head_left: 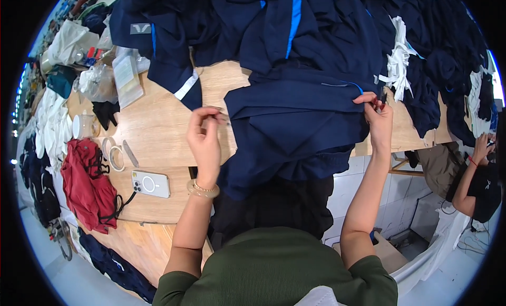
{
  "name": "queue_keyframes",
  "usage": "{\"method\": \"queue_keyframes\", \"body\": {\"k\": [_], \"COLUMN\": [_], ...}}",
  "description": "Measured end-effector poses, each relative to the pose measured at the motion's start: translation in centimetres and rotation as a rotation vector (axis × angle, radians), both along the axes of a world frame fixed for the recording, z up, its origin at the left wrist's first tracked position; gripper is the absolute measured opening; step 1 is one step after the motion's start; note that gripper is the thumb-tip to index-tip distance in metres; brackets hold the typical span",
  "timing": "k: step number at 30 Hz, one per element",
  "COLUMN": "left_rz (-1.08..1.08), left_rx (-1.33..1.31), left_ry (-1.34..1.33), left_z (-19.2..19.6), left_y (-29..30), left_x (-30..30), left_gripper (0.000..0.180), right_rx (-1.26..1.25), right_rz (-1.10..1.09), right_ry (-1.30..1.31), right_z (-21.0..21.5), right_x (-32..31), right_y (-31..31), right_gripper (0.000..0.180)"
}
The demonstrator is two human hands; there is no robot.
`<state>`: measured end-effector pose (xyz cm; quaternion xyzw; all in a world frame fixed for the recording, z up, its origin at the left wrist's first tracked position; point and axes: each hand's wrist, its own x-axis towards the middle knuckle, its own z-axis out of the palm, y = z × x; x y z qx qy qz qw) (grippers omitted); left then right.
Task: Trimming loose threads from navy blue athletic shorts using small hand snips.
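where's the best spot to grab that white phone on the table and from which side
Take the white phone by its two long edges, coming straight down from above. It lies flat, back up, on bare wood, with a cable running off its left end toward the red cloth, so approach from the right end, nearest the left hand.

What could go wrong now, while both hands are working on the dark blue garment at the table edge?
The garment hangs far over the table edge, so it may slide off. The right hand pinches a small dark tool at the hem and might nick the cloth. The left hand moves above the phone and could knock it.
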<state>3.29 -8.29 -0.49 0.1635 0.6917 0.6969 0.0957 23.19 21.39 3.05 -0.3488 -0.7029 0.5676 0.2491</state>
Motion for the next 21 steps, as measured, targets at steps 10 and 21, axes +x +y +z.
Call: {"method": "queue_keyframes", "body": {"k": [10, 21], "left_rz": [-0.043, -0.063], "left_rx": [0.714, 0.783], "left_ry": [-1.234, -0.997], "left_z": [-0.5, 4.3], "left_y": [4.0, 3.7], "left_x": [2.6, 2.7], "left_gripper": [0.017, 0.012], "right_rx": [-0.024, 0.211], "right_rz": [0.010, -0.080], "right_ry": [0.009, 0.053], "right_z": [0.4, 2.5], "right_x": [0.7, 1.0], "right_y": [-0.2, -1.6], "right_gripper": [0.023, 0.029]}}
